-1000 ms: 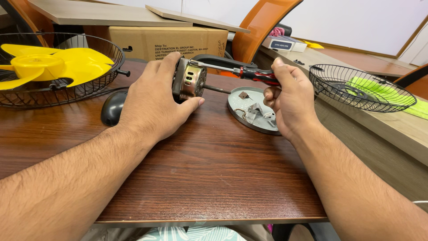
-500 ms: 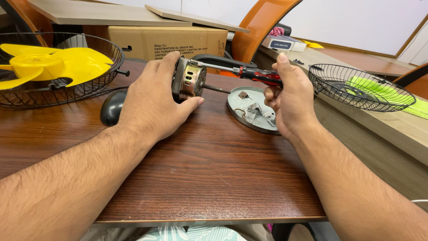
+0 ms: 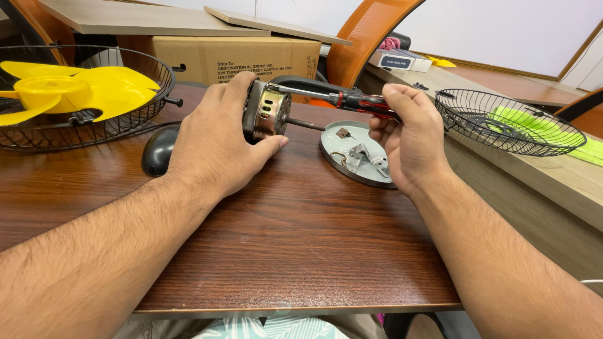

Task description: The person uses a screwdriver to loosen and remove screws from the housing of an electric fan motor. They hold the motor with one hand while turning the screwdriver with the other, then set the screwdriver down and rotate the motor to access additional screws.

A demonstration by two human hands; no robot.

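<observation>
Two fan cages sit on the bench (image 3: pixel 301 251): one with a yellow blade (image 3: pixel 81 91) at ten o'clock, another (image 3: pixel 502 122) at two o'clock. Left hand (image 3: pixel 213 141) grips the motor (image 3: pixel 267 113) at twelve o'clock. Right hand (image 3: pixel 408 135) is closed around a screwdriver (image 3: pixel 352 99), its tip touching the motor, above a grey plate (image 3: pixel 352 157).

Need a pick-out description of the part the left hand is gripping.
On the dark wooden table, find the left hand, right of the wire fan cage holding yellow blades. It grips a small round metal fan motor. Only this part has a thin shaft poking sideways, with a red-handled screwdriver touching it.
</observation>
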